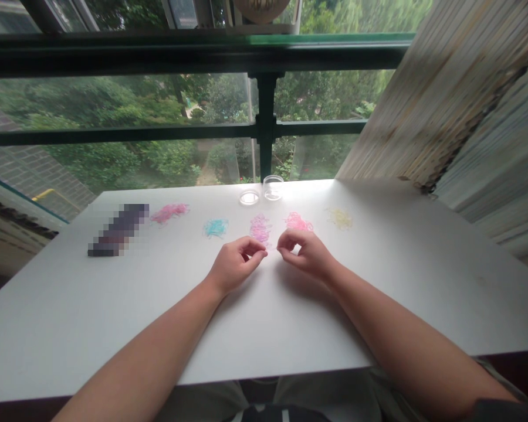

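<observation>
My left hand (240, 262) is closed in a pinch just in front of a loose pile of purple rubber bands (260, 228). Facing it, my right hand (305, 252) also pinches thumb against forefinger, near a pile of pink rubber bands (297, 221). A faint, thin purple rubber band (271, 250) seems to run between the two sets of fingertips; it is too small to see in detail. Both forearms come in from the front edge of the white table (246, 334).
Other band piles are magenta (170, 213), turquoise (215, 227) and yellow (341, 218). At the back stand a clear round container (273, 189) and a clear lid-like dish (249, 198). A blurred-out dark object (119, 230) lies left. Window railing (158, 58) and curtain (391, 99) border the table.
</observation>
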A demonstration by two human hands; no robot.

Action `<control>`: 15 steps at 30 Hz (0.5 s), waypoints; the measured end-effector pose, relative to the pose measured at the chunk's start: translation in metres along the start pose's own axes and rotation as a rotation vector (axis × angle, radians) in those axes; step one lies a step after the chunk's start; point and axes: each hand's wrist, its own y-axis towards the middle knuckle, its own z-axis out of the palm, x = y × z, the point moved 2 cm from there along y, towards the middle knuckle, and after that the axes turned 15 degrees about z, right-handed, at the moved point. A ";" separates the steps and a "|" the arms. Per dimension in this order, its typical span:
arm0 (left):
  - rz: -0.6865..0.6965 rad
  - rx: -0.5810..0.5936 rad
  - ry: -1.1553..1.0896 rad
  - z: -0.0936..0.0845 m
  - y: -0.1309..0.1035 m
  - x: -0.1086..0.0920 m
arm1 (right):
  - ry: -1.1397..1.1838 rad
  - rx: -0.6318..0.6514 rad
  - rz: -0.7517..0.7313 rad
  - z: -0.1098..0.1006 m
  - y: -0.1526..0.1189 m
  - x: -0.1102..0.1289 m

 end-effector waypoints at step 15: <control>-0.006 0.026 0.044 -0.004 0.000 -0.005 | -0.328 -0.301 0.250 -0.048 0.025 -0.064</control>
